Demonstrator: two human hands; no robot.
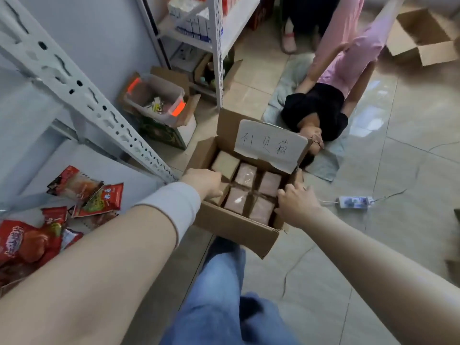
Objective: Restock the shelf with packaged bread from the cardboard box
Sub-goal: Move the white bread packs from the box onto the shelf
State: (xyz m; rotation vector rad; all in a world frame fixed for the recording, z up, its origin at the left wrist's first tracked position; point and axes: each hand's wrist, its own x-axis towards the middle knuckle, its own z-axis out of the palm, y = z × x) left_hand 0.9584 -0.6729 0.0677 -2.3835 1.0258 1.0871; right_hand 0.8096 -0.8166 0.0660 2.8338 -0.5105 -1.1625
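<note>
An open cardboard box [236, 229] sits low in front of me, with a white handwritten label on its raised flap. Inside lie several packaged bread pieces [245, 175] in clear wrap, pinkish-brown, plus one paler pack at the back left. My left hand [204, 185], with a white sleeve on the wrist, curls over the box's left wall. On the right wall near the front corner is my right hand [296, 202], fingers wrapped over the edge. The white metal shelf [129, 175] is to my left, with red snack packets [87, 195] lying on it.
A person in a black top and pink trousers lies on a towel [323, 165] just beyond the box. A power strip [353, 202] lies on the tiles to the right. A plastic bin [154, 98], a second rack [216, 46] and an empty carton [423, 38] stand further back.
</note>
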